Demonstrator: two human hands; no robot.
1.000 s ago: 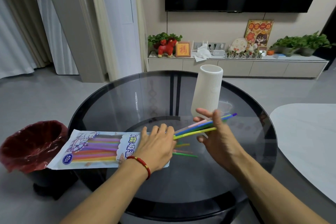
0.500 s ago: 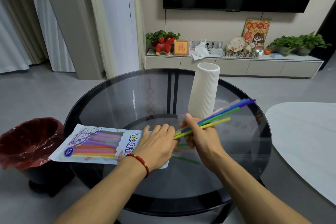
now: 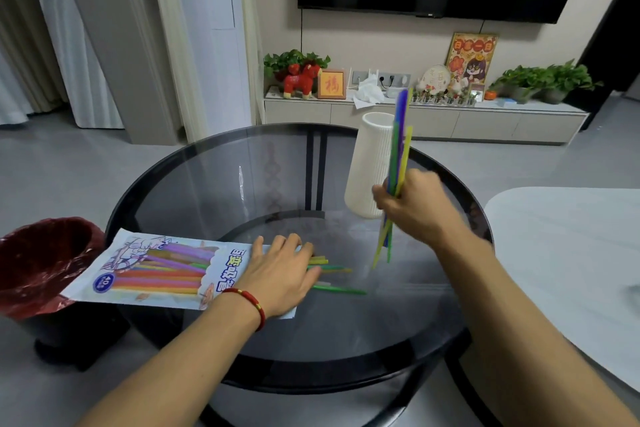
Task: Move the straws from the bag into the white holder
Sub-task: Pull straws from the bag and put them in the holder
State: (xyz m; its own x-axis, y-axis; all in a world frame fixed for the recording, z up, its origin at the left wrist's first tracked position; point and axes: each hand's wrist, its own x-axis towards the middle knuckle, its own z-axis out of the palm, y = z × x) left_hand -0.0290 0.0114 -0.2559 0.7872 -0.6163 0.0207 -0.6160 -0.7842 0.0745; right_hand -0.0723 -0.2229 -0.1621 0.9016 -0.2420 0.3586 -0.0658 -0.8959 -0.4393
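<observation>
Swung upright since earlier, straws [image 3: 398,149] clenched in my right hand [image 3: 415,208] just right of holder [image 3: 369,163]; left hand [image 3: 280,277] flat on bag [image 3: 156,270].

Colourful straws [image 3: 398,149] upright beside white holder [image 3: 369,163] — bag [image 3: 156,270] flat.
</observation>
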